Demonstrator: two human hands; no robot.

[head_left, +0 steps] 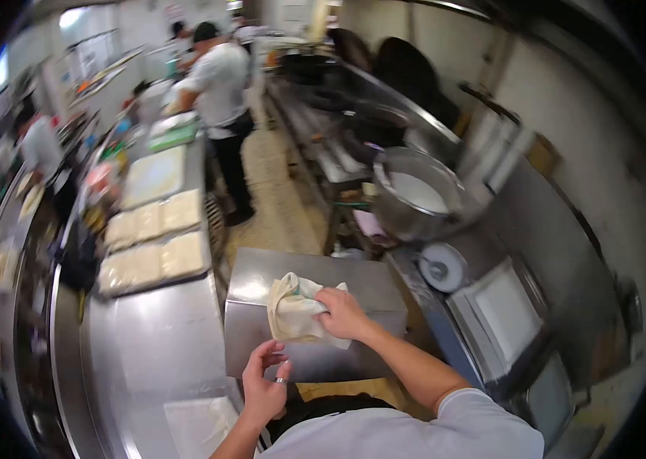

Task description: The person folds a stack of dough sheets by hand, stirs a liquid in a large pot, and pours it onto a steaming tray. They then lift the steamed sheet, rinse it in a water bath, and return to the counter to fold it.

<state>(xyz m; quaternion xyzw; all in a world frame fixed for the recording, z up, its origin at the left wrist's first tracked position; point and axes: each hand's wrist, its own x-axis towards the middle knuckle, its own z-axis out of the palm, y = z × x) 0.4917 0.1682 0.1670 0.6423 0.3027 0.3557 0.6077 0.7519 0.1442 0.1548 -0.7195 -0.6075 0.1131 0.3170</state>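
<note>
My right hand (344, 312) grips a crumpled cream-coloured cloth (292, 315), its fingers closed around the right side of the fabric. The cloth hangs in front of a stainless steel box-like unit (369, 279) and overlaps its top and front face in this view. Below and left of the cloth is my left hand (266, 386), apart from it, with curled fingers spread and nothing in them. A ring shows on one finger of that hand.
On the left, a steel counter (155, 336) carries trays of pale wrapped slabs (155, 256) and a white board (155, 177). A large pot (418, 191) stands at the right, near a white tray (505, 314). A person (220, 99) works farther up the aisle (285, 199).
</note>
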